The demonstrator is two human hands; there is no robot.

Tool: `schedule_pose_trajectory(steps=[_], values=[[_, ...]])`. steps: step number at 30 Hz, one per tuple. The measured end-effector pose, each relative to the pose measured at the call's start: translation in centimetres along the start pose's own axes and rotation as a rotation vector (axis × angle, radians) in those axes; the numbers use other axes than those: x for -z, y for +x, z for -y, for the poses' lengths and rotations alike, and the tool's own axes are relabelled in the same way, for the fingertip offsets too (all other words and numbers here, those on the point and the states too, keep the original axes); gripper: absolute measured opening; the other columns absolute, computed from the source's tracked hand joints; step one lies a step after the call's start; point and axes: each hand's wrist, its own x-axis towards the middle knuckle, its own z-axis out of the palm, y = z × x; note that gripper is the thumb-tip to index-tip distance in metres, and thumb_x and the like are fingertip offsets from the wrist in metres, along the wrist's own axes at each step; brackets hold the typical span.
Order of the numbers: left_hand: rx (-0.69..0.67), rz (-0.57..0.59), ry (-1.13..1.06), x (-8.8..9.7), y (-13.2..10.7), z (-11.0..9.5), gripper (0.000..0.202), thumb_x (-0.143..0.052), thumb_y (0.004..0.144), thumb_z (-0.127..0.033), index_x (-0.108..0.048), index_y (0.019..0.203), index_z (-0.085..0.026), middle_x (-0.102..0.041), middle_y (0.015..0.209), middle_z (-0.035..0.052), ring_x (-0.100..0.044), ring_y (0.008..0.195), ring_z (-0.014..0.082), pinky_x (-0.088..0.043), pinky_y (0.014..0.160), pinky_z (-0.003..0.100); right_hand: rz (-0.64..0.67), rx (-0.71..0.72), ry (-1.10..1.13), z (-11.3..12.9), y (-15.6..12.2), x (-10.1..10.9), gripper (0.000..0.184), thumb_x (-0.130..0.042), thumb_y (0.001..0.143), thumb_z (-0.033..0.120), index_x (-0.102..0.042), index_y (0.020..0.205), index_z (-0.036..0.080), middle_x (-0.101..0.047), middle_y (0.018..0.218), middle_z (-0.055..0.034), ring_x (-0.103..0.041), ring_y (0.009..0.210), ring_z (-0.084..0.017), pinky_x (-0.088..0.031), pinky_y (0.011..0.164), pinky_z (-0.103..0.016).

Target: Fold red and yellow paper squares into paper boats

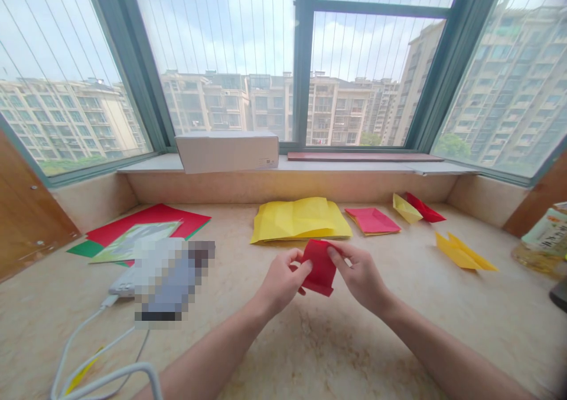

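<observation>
the red paper (319, 267) is between the two hands, with the left hand (283, 280) on one side and the right hand (361, 275) on the other. neither hand is nearer, since both touch it. its long axis runs away from the person, leaning a little, so the near end sits slightly to the right of the far end. a narrow lip shows along that near end, at its right corner.

the grip is staggered along that axis. the left hand pinches the left edge about midway, thumb on the face and fingers curled behind, some tips peeping out under the edge. the right hand pinches higher, thumb pressed near the far right corner, its other fingers mostly out of sight. so the far right corner is covered, while the near end has no thumb on it. i cannot tell whether the paper hangs just above the counter (310, 344) or rests on it.

straight beyond the far end lie the yellow sheets (301, 220), near but not in either hand. the pink square (374, 221) lies beyond the right hand, and past it, farther right, are the pale fold (406, 209) and the red fold (425, 208), side by side. the yellow fold (463, 253) sits nearer the person, well to the right. the red sheet (150, 215) is well apart, off to the left.
</observation>
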Motion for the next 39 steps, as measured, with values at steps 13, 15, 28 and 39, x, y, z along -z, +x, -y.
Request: schedule_pose_trajectory(steps=[13,15,28,39], values=[[-0.131,-0.242,-0.204,1.1,1.0,-0.4,0.033,-0.067,0.077,-0.020,-0.056,0.107,-0.014,-0.072,0.096,0.0090,-0.070,0.083,0.0199,-0.056,0.075,0.033,-0.163,-0.153,0.226,-0.3,0.9,1.0,0.036,-0.060,0.089,0.043,-0.056,0.114,0.018,-0.074,0.083,-0.0070,-0.068,0.069,-0.020,-0.053,0.059,-0.030],[-0.159,-0.293,-0.274,1.4,1.1,-0.7,0.038,-0.069,0.079,-0.025,-0.053,0.112,-0.016,-0.072,0.094,0.0074,-0.070,0.082,0.0208,-0.057,0.074,0.034,-0.167,-0.159,0.233,-0.3,1.1,1.0,0.034,-0.062,0.087,0.041,-0.055,0.110,0.018,-0.073,0.079,-0.0055,-0.066,0.066,-0.019,-0.051,0.057,-0.029],[-0.609,-0.336,0.596,3.6,1.4,-0.1,0.030,-0.043,0.087,-0.005,-0.069,0.089,-0.019,-0.067,0.099,0.0062,-0.063,0.095,0.0196,-0.049,0.088,0.033,0.271,-0.225,0.036,-0.2,0.0,0.3,0.061,-0.051,0.087,0.021,-0.036,0.145,0.020,-0.068,0.068,0.0022,-0.062,0.059,-0.016,-0.044,0.052,-0.025],[-0.514,-0.193,0.736,3.6,2.1,1.4,0.031,-0.043,0.086,-0.007,-0.072,0.085,-0.018,-0.067,0.095,0.0064,-0.063,0.088,0.0188,-0.052,0.082,0.031,0.414,0.099,-0.265,-1.2,0.5,1.2,0.019,-0.061,0.088,0.022,-0.076,0.100,0.026,-0.073,0.098,-0.0044,-0.066,0.089,-0.021,-0.051,0.081,-0.036]])
